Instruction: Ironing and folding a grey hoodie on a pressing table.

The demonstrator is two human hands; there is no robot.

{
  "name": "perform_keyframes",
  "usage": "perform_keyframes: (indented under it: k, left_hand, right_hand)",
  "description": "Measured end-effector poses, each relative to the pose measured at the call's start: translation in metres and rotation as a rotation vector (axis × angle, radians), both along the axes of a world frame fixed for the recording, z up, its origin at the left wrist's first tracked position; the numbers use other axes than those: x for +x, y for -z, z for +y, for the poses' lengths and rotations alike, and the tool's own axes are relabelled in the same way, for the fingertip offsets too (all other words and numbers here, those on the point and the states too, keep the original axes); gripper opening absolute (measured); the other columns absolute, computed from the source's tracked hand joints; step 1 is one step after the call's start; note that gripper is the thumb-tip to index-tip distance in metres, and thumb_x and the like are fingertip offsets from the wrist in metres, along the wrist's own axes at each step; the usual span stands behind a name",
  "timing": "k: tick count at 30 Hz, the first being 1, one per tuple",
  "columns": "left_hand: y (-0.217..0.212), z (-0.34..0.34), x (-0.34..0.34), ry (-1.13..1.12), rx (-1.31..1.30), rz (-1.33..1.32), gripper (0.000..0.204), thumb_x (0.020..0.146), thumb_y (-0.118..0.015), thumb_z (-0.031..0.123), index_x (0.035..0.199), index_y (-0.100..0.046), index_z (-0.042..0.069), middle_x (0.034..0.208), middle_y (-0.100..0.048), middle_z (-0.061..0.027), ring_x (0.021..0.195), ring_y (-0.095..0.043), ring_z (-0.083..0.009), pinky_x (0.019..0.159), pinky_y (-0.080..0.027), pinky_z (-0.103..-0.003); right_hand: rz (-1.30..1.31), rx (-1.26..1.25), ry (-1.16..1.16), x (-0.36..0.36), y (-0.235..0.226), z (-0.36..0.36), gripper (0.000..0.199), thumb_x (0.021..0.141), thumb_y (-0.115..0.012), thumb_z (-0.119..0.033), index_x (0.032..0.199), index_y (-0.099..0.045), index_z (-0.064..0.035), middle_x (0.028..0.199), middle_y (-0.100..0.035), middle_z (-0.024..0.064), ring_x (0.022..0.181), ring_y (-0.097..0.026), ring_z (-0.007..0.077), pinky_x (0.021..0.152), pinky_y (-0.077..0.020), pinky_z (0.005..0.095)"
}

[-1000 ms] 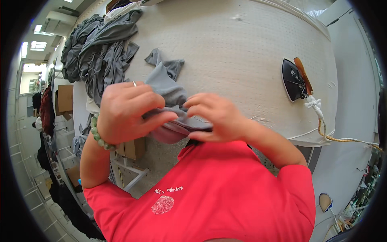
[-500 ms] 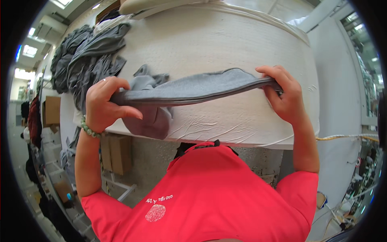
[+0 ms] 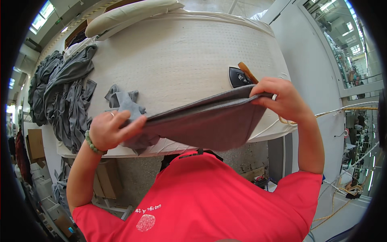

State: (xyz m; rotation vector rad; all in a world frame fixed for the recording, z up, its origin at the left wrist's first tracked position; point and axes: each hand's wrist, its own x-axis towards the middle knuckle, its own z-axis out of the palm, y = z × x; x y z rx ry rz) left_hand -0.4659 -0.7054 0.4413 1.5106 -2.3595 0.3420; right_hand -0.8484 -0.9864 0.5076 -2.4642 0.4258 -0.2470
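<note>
A grey garment (image 3: 205, 127) hangs stretched between my two hands over the near edge of the white padded table (image 3: 181, 64). Its upper edges are pulled into a slanting line, higher at the right, and its cloth sags below. My left hand (image 3: 109, 131) is closed on the left end, thumb and forefinger along the edge. At the other end, my right hand (image 3: 282, 99) pinches the corner. Crumpled cloth of the same grey lies behind my left hand. Just beyond my right hand stands a black iron (image 3: 240, 76) with a brown handle, partly covered by the garment.
A heap of grey garments (image 3: 64, 88) covers the table's left end. A long cream padded board (image 3: 133, 18) lies at the far left. White and yellow cords (image 3: 342, 108) run in from the right. Under the table stands a cardboard box (image 3: 108, 179).
The garment has swung so its cloth hangs toward me, and its right end sits higher than its left. My left hand has moved lower. The iron has come into sight.
</note>
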Motion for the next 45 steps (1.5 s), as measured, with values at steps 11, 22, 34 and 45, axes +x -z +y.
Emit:
perform_keyframes:
  k: [11, 22, 34, 45]
  left_hand:
    - [-0.002, 0.003, -0.002, -0.135, 0.061, 0.036, 0.025, 0.080, -0.083, 0.016, 0.101, -0.069, 0.014, 0.088, -0.061, -0.0047, 0.066, -0.063, -0.0229, 0.055, -0.051, -0.034]
    - [-0.022, -0.004, -0.115, -0.175, -0.070, 0.897, 0.028, 0.081, -0.087, 0.005, 0.102, -0.068, 0.006, 0.082, -0.070, -0.0126, 0.071, -0.071, -0.0308, 0.062, -0.057, -0.036]
    - [-0.079, -0.037, 0.112, -0.526, -0.453, 0.135, 0.015, 0.090, -0.081, 0.015, 0.098, -0.070, 0.009, 0.092, -0.071, -0.0070, 0.073, -0.071, -0.0248, 0.064, -0.055, -0.035]
    - [-0.047, -0.016, 0.188, -0.454, -0.308, 0.180, 0.019, 0.087, -0.082, 0.010, 0.101, -0.068, 0.008, 0.094, -0.068, -0.0085, 0.078, -0.068, -0.0301, 0.066, -0.054, -0.035]
  right_hand:
    - [0.106, -0.092, 0.183, -0.012, 0.012, -0.032, 0.015, 0.080, -0.086, -0.003, 0.085, -0.071, -0.0014, 0.091, -0.067, 0.0062, 0.083, -0.065, 0.0202, 0.072, -0.0521, 0.0317]
    - [-0.141, -0.600, 0.315, -0.092, -0.086, -0.041, 0.019, 0.084, -0.076, 0.009, 0.099, -0.070, 0.0008, 0.111, -0.072, 0.0116, 0.104, -0.070, 0.0257, 0.091, -0.0553, 0.0355]
    - [-0.162, -0.787, 0.239, 0.126, -0.031, -0.083, 0.015, 0.089, -0.081, -0.019, 0.095, -0.075, -0.0065, 0.099, -0.074, 0.0043, 0.082, -0.073, 0.0259, 0.073, -0.0575, 0.0354]
    - [-0.220, -0.952, 0.083, 0.236, -0.020, -0.101, 0.014, 0.094, -0.077, -0.018, 0.099, -0.077, -0.0048, 0.114, -0.074, 0.0013, 0.084, -0.074, 0.0246, 0.075, -0.0590, 0.0346]
